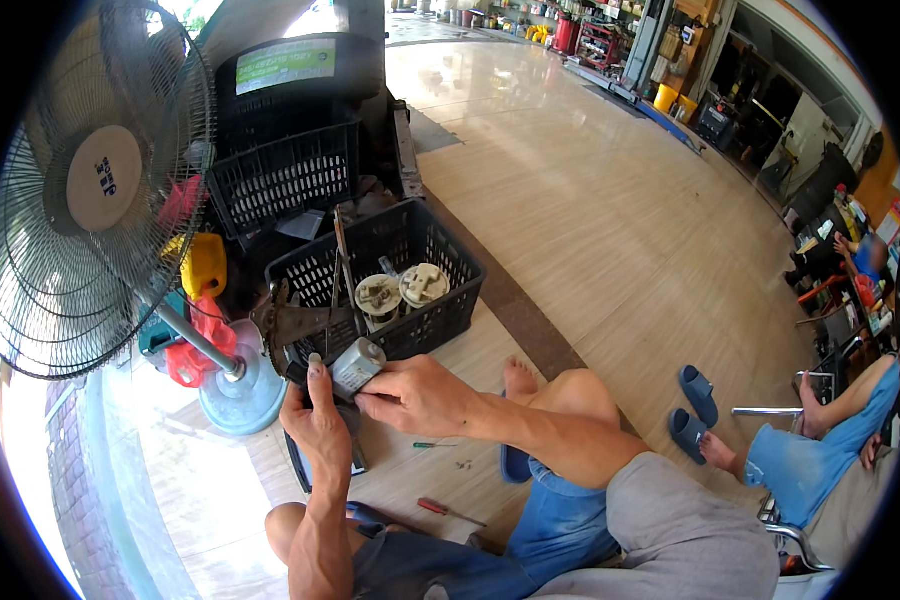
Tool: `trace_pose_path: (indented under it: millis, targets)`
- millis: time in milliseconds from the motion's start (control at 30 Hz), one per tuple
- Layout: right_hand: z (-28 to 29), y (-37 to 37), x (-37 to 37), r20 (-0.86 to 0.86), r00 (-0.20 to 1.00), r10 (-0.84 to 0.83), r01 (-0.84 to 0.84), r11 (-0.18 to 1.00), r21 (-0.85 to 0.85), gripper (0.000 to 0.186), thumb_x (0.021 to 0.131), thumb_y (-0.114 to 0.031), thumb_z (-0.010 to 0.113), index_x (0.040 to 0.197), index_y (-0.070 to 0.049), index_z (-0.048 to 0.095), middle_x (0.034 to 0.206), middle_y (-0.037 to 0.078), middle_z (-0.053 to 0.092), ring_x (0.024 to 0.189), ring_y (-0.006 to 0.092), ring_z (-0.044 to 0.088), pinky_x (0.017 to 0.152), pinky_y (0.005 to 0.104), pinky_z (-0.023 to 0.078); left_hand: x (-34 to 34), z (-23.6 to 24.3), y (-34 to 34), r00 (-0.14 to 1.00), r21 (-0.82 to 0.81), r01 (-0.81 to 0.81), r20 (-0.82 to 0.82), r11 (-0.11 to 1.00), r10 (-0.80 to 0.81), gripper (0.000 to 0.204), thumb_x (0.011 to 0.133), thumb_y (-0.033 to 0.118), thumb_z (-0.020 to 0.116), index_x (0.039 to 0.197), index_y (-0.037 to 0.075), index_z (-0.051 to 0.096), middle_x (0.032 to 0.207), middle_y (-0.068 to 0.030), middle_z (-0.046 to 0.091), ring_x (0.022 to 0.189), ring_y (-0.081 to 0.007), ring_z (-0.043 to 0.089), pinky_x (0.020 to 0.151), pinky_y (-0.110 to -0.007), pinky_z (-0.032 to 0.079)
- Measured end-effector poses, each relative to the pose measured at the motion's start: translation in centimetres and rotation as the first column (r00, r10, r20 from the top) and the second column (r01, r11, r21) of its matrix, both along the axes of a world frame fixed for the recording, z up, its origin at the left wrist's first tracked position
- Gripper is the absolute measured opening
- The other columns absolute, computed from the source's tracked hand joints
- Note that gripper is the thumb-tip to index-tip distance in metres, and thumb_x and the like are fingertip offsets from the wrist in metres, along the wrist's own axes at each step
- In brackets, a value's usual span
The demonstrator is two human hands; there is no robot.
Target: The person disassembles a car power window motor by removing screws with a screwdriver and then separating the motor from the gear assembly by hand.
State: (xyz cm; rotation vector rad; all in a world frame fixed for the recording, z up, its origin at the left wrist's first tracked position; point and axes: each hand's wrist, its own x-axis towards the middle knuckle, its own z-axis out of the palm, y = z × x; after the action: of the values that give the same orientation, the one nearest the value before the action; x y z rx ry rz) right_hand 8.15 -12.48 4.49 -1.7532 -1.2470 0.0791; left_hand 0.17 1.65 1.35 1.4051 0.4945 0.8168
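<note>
Both my hands are raised over the floor in front of the black plastic crate [460,327]. My left hand [319,425] is closed round the dark lower part of a small silver electric motor [358,368], with its thumb pointing up. From the other side, the fingers of my right hand [415,392] grip the same motor at its lower end. A brown metal plate with a toothed edge [305,322] rises just beyond the motor; whether it is joined to it, I cannot tell. Two round whitish parts, one a capped unit [425,284], sit in the crate.
On the floor lie a red-handled screwdriver [450,511], a green-handled screwdriver [425,444] and several small screws [464,464]. A standing fan [105,180] is at left, by a yellow jug [203,264]. Blue slippers [698,395] and a seated person's leg [820,465] are at right.
</note>
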Motion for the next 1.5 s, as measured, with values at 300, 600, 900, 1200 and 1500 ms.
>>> trace_pose_path:
  millis: [300,600,900,1200,1500]
  targets:
    - [-0.3,0.2,-0.2,-0.019,0.995,-0.093,0.093,0.995,-0.024,0.018,0.087,-0.019,0.068,0.090,-0.002,0.070,0.081,0.017,0.069,0.072,0.0367,0.067,0.064,0.0430,0.054,0.8,-0.2,-0.2,1.000,0.073,-0.018,-0.023,0.997,0.019,0.039,0.102,0.033,0.057,0.081,0.001,0.064,0.073,0.0049,0.057,0.066,-0.0033,0.042,0.055,-0.023,0.031]
    - [-0.9,-0.2,-0.4,0.021,0.993,-0.115,0.116,0.993,-0.034,0.024,0.086,-0.020,0.060,0.076,0.001,0.067,0.074,0.021,0.067,0.069,0.0404,0.067,0.066,0.0494,0.055,0.7,0.4,-1.6,0.998,-0.056,-0.028,0.053,0.998,0.031,0.039,0.103,0.032,0.054,0.085,0.000,0.066,0.075,0.0020,0.060,0.065,-0.0039,0.048,0.057,-0.023,0.038]
    - [-1.7,-0.3,0.0,0.108,0.989,-0.102,0.106,0.994,-0.035,0.026,0.086,-0.023,0.061,0.074,-0.001,0.067,0.071,0.020,0.067,0.067,0.0400,0.067,0.064,0.0495,0.055,0.6,0.3,-1.5,1.000,-0.093,-0.009,-0.024,0.996,0.007,0.042,0.103,0.034,0.054,0.077,0.002,0.063,0.070,0.0030,0.058,0.062,-0.0034,0.046,0.054,-0.023,0.035]
    - [-0.9,-0.3,-0.5,-0.040,0.989,-0.139,0.138,0.990,-0.029,0.023,0.084,-0.023,0.063,0.077,-0.002,0.069,0.073,0.019,0.068,0.070,0.0392,0.067,0.066,0.0484,0.055,0.7,0.1,-1.2,0.999,-0.023,-0.046,-0.010,0.999,0.046,0.040,0.102,0.030,0.057,0.073,0.003,0.060,0.067,0.0060,0.051,0.062,-0.0028,0.037,0.052,-0.025,0.029]
    - [-1.3,-0.7,-0.5,0.031,0.996,-0.087,0.088,0.996,-0.018,0.014,0.086,-0.017,0.066,0.085,-0.003,0.070,0.080,0.015,0.068,0.069,0.0360,0.067,0.061,0.0427,0.053,0.2,-0.6,-0.9,0.996,0.016,-0.060,-0.069,0.998,0.061,0.040,0.101,0.028,0.059,0.069,0.003,0.057,0.065,0.0075,0.047,0.064,-0.0031,0.035,0.052,-0.025,0.025]
